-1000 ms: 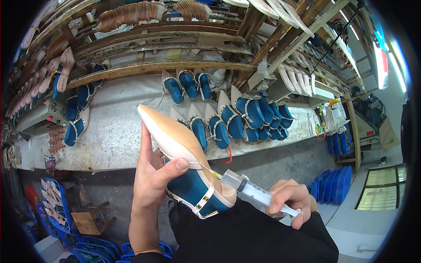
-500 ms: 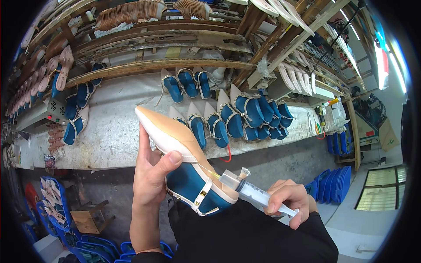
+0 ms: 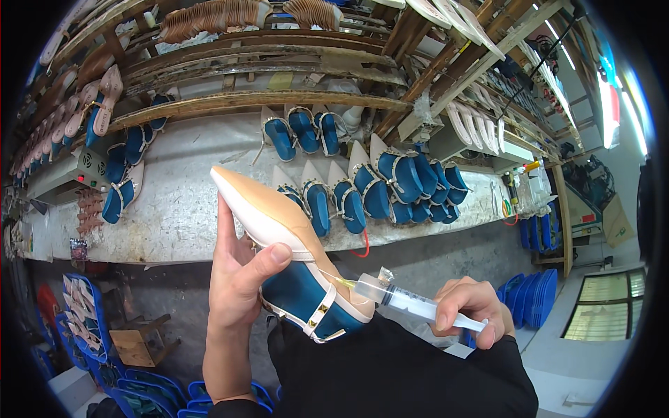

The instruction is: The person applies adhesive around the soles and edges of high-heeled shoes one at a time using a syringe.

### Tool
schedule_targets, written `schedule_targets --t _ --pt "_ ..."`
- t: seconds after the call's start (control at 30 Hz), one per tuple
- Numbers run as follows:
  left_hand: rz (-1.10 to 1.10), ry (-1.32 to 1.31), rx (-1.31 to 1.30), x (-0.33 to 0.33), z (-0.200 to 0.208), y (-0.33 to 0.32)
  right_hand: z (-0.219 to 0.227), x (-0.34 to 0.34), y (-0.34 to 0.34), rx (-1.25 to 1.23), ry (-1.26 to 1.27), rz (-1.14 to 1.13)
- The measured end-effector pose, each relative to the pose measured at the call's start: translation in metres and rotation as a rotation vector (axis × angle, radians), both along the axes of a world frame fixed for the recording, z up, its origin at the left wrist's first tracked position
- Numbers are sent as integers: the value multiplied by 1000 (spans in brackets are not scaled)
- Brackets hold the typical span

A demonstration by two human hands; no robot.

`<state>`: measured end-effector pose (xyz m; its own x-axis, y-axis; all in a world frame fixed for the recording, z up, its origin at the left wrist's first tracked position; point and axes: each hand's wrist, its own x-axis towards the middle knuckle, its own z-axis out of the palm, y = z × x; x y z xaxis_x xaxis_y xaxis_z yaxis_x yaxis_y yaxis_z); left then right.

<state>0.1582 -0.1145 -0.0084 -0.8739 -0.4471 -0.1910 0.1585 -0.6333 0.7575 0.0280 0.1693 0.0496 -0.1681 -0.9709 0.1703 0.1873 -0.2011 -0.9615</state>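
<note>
My left hand [image 3: 240, 285] grips a pointed shoe [image 3: 261, 209] on a blue last, its tan sole turned up and its toe pointing to the upper left. A thin white strap with gold studs runs across the blue last [image 3: 293, 292]. The thumb presses on the shoe's pale side; most of the other fingers are hidden behind it. In my right hand [image 3: 467, 310] is a clear plastic syringe [image 3: 411, 303], held by its plunger end. Its narrow yellowish tip lies at the edge of the sole near the heel end. A crumpled bit of tape sticks up from the barrel.
Several shoes on blue lasts [image 3: 376, 195] stand on the metal-topped bench [image 3: 202, 167]. Wooden racks [image 3: 265, 101] above hold soles and shoes. A grey box [image 3: 77, 174] sits at the bench's left. Blue trays [image 3: 533, 299] stand on the right; a wooden stool [image 3: 139, 346] is at lower left.
The syringe and my right hand have shifted slightly to the right, with the syringe tip still at the sole's edge. My left hand and the shoe have moved slightly left.
</note>
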Motion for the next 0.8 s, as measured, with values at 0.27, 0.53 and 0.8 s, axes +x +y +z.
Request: schedule_targets --t 0.27,0.53,0.8 --pt "27 -6 -35 6 -6 -4 17 -7 0 95 -38 48" --pt "12 -8 -40 8 -5 -10 25 -12 -7 149 -16 106" --pt "24 19 24 11 -14 -15 17 -9 -9 124 -52 109"
